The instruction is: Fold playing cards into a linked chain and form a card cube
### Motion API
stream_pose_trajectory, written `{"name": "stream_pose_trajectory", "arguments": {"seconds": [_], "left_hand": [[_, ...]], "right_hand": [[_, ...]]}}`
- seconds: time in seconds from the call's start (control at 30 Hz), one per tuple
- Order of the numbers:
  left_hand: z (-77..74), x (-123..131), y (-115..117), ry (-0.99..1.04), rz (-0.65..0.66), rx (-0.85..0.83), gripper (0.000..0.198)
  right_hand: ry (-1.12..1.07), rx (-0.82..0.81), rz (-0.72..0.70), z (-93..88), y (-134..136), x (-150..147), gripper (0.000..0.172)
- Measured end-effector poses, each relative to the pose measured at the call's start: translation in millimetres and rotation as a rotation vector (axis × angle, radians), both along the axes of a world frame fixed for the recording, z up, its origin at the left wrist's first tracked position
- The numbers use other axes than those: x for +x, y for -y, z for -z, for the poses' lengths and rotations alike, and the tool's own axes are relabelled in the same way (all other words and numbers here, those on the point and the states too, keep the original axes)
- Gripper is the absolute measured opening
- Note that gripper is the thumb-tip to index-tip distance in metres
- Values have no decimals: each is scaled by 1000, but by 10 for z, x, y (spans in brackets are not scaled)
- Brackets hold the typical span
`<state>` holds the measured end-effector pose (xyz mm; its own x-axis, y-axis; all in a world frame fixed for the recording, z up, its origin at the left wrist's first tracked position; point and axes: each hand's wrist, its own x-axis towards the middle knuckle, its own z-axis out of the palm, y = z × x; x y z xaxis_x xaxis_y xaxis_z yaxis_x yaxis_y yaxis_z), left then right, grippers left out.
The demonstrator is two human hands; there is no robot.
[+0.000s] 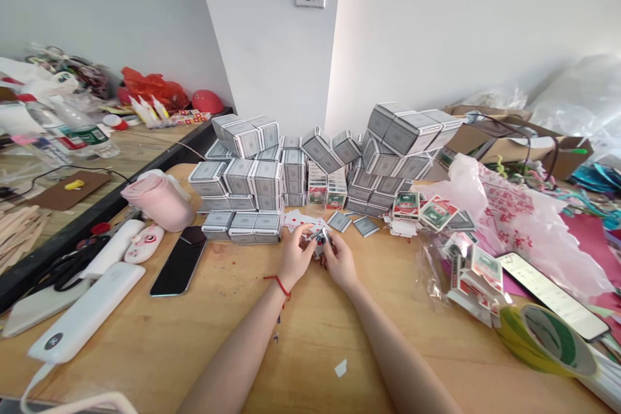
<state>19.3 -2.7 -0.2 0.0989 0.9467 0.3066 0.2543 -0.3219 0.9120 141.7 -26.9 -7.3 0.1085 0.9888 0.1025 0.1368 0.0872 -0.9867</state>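
My left hand [297, 253], with a red string round its wrist, is closed at the fingertips on a playing card [317, 239]. My right hand [341, 261] meets it from the other side, its fingers pinching the same small bundle; how the card is folded there is too small to tell. Just beyond my fingers lie loose face-up playing cards [294, 219] with red pips. Two grey-backed cards [365, 226] rest flat to their right. Behind stands a stepped wall of grey blocks [257, 184] that look built from playing cards.
Card boxes [439, 212] and a torn plastic bag [509, 207] lie on the right, with a tape roll [548, 339] nearer. To the left are a dark phone [178, 262], a white power bank [87, 312] and a pink roll [158, 199]. A paper scrap [341, 368] lies in front.
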Motion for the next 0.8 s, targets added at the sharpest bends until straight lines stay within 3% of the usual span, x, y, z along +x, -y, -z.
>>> {"name": "stream_pose_trajectory", "arguments": {"seconds": [0.13,0.3,0.7,0.8], "left_hand": [[32,-5,-9,-37,-27,-20,18],[88,-12,-8,-22,-12,-103,20],[82,-11,-2,-152,-24,8,21],[46,-17,2,-210,-92,3,23]], "right_hand": [[79,111,64,38,-5,9,33],[77,82,61,81,-16,22,40],[170,61,33,89,-33,68,53],[188,92,30,112,-40,75,54]]}}
